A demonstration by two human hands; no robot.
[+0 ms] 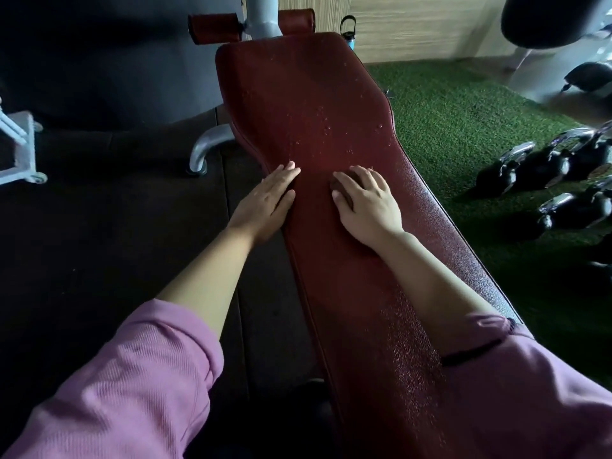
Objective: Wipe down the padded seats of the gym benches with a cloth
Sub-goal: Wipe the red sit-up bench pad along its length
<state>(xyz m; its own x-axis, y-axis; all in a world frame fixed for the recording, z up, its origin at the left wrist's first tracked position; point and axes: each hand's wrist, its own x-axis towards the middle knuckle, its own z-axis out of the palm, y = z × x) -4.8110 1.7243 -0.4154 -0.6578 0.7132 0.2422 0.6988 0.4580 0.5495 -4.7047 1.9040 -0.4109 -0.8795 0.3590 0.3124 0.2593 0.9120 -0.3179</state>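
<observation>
The right hand [367, 202] curls over a small dark cloth [342, 187], pressing it on the red padded seat [308, 94]; the left hand [268, 200] lies flat, fingers straight, at the seat's left edge (droplets bead farther up). Kettlebells [543, 180] sit on green turf [457, 104], right of the dark floor [99, 210]

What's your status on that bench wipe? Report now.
Left hand flat on red bench pad edge. Right hand gripping dark cloth mid-pad. Droplets ahead, unwiped. Nothing blocking.
</observation>
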